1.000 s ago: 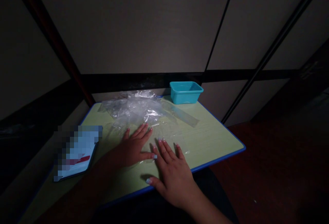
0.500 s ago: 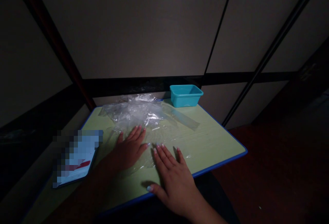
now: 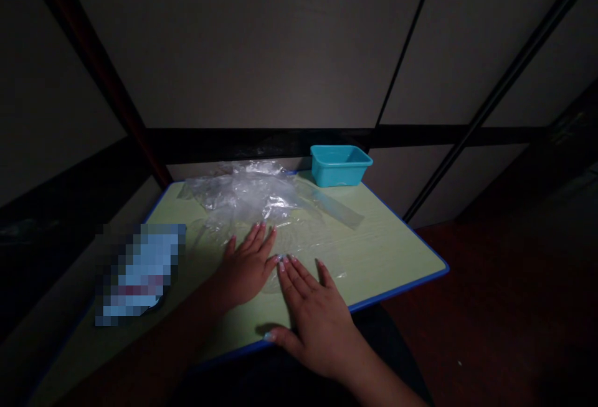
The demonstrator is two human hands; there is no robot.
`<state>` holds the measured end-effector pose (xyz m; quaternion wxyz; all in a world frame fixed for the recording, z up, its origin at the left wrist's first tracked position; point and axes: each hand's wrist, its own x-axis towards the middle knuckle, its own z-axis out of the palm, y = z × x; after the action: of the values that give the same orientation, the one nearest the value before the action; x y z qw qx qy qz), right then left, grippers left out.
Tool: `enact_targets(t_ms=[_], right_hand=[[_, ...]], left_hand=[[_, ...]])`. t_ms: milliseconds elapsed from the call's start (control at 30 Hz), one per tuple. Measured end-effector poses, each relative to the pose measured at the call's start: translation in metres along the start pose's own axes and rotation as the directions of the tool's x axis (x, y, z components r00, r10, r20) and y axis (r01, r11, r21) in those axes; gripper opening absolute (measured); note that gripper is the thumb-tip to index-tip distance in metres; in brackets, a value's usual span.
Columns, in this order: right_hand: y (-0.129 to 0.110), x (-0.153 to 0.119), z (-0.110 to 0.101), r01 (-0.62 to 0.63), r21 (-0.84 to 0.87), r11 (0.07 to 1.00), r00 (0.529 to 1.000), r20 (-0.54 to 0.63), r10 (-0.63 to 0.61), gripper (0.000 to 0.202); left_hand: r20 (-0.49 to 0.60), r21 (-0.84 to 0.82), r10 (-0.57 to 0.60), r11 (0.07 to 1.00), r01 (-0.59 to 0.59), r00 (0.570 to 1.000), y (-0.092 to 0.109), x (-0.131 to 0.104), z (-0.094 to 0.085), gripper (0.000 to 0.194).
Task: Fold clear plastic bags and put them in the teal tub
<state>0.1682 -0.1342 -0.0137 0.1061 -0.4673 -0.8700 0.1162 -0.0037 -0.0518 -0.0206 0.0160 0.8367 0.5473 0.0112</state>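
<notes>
A clear plastic bag (image 3: 308, 239) lies spread flat on the pale green table. My left hand (image 3: 245, 270) rests palm down on its left part, fingers spread. Lower and to the right, my right hand (image 3: 315, 313) lies flat near the table's front edge, fingertips on the bag and thumb stretched out to the side. The left thumb nearly meets the right fingertips. Beyond the hands sits a crumpled heap of clear plastic bags (image 3: 243, 192), shiny and loosely bunched. Neither hand grasps anything.
A turquoise plastic basket (image 3: 340, 173) stands at the back right corner of the blue-edged table (image 3: 397, 257). At the left is a tablet-like device (image 3: 144, 270) with a blurred screen. Cabinet panels (image 3: 261, 45) rise right behind the table.
My left hand has slid a little to the right over the plastic, closer to my right hand. The right hand stays nearly in place. The view has shifted slightly.
</notes>
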Motion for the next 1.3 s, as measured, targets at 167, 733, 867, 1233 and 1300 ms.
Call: enact_targets(t_ms=[167,733,867,1233,1300], right_hand=[[-0.001,0.000,-0.001,0.001,0.015,1.000,1.000,-0.004,-0.001,0.078],[0.031,0.009,-0.050,-0.034,-0.068,0.997,0.999,-0.031,0.032,0.069],[0.057,0.071,-0.080,-0.143,-0.132,0.981,0.988,-0.069,0.135,0.042],[0.081,0.124,-0.042,-0.153,-0.155,0.976,0.982,-0.137,0.132,0.029],[0.085,0.125,-0.039,-0.157,-0.141,0.977,0.979,-0.149,0.136,0.030]], left_hand=[[0.007,-0.007,0.015,1.000,-0.015,1.000,-0.002,-0.001,-0.002,0.055],[0.067,-0.180,0.184,0.969,-0.170,0.981,-0.004,-0.003,-0.011,0.059],[0.066,-0.187,0.216,0.962,-0.200,0.974,-0.004,-0.003,-0.015,0.065],[0.086,-0.234,0.289,0.936,-0.263,0.953,-0.002,-0.001,-0.021,0.061],[0.028,-0.257,0.313,0.920,-0.296,0.949,-0.003,0.000,-0.021,0.056]])
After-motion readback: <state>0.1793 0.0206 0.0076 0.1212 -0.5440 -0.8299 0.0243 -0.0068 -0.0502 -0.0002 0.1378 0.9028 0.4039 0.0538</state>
